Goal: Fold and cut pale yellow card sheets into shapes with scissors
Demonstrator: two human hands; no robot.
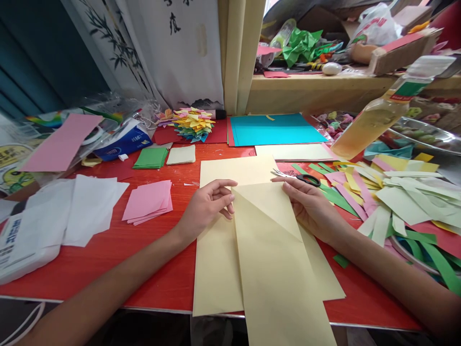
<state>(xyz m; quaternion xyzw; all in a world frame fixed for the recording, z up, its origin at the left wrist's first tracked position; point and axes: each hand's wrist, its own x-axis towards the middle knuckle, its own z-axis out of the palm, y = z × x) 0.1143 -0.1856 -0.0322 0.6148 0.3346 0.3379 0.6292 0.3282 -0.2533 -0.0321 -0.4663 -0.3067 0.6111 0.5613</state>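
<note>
A long pale yellow sheet of paper [277,269] is raised over the red table, a diagonal crease crossing its upper part. At its upper left corner, my left hand [212,202] has curled fingers closed on the edge. My right hand [311,206] pinches the upper right corner between thumb and fingers. Beneath lie more pale yellow sheets [218,274], partly covered by the raised one. Scissors [306,179] with black handles rest just beyond my right hand, their blades partly showing.
Paper strips [382,192] are heaped at right, near a tilted-looking bottle [382,115]. Pink squares [148,202], green squares [151,157] and white tissues [93,206] lie at left. Behind are blue sheets [277,129] and a folded-paper ornament [194,124]. The table's front edge [158,310] is close.
</note>
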